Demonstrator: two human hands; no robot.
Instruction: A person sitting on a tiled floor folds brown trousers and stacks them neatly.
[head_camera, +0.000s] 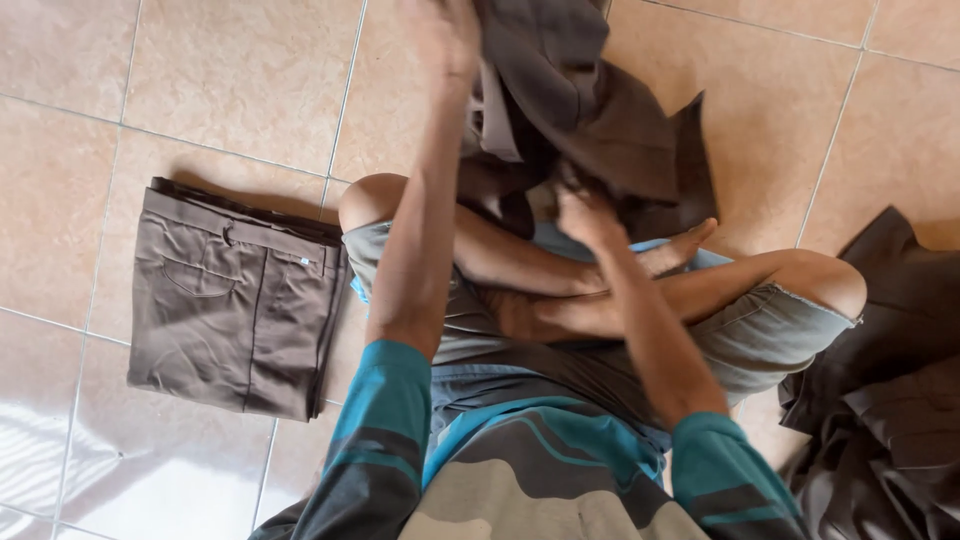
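Seated cross-legged on the tiled floor (230, 90), left hand (445, 40) raised high, fingers closed on a brown garment (590, 120) hanging lengthwise above the shins. Right hand (585, 215) lower, nearer, gripping its bottom fold. Folded trousers (235, 305) left, unfolded pile (890, 400) right.

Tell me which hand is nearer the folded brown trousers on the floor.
Left. The left hand grips the dark garment up high, closer to the folded brown trousers; the right hand is farther right.
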